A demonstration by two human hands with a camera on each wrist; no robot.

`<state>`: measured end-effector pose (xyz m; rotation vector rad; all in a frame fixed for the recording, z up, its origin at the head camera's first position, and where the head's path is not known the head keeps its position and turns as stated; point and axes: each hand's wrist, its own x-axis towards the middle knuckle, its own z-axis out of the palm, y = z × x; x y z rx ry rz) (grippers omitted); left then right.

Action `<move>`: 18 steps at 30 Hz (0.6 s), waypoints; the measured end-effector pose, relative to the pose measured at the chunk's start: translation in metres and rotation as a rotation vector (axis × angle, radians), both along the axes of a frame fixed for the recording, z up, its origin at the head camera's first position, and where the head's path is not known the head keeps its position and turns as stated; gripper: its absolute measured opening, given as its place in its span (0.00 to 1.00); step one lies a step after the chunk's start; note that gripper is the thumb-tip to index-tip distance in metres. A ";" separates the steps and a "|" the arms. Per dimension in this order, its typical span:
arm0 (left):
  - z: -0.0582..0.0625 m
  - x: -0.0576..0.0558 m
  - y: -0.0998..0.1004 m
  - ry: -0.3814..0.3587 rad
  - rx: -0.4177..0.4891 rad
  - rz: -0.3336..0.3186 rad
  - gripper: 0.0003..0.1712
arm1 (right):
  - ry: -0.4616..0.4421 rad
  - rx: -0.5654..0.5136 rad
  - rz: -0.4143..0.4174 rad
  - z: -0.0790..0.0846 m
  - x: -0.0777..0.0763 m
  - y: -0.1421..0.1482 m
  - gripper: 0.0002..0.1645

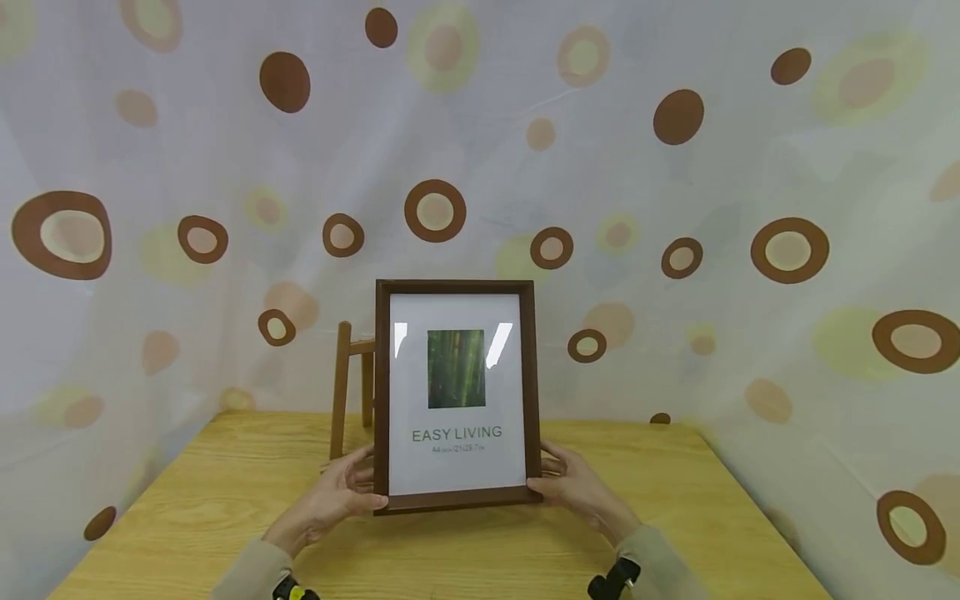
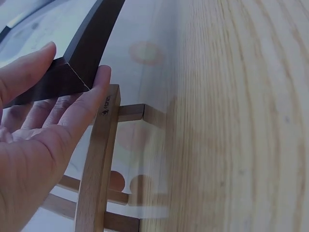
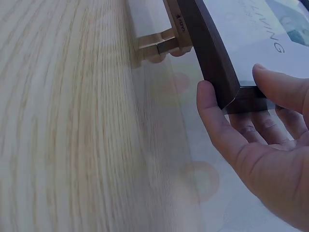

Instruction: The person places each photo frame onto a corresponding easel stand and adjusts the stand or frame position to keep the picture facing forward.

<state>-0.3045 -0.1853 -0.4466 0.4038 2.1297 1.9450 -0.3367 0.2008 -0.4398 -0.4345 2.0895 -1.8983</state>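
A dark brown picture frame [image 1: 457,498] stands upright, lifted off the table, its front towards me. Behind its glass lies a white sheet with a green picture and the words EASY LIVING. My left hand [image 1: 330,498] holds the lower left corner, thumb in front and fingers round the side and back. The lower right corner is gripped the same way by my right hand [image 1: 581,493]. Behind the frame rises a wooden stand [image 1: 340,392] with slim posts and crossbars, mostly hidden in the head view. Its foot bars [image 2: 131,112] show in the left wrist view.
The light wooden table [image 1: 637,533] spreads to both sides of the hands. Beyond its back edge hangs a pale curtain [image 1: 480,117] with brown and yellow dots. Dark straps with small devices [image 1: 615,577] sit at the wrists.
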 end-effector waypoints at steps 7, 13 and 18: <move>0.001 -0.003 -0.008 0.046 -0.043 0.034 0.56 | 0.018 -0.018 0.007 0.001 -0.006 -0.012 0.46; -0.001 -0.003 -0.016 0.045 -0.083 0.090 0.56 | 0.027 -0.019 0.015 -0.003 -0.011 -0.022 0.46; -0.001 0.000 -0.024 0.033 -0.096 0.113 0.56 | 0.034 -0.009 0.007 -0.006 -0.015 -0.032 0.46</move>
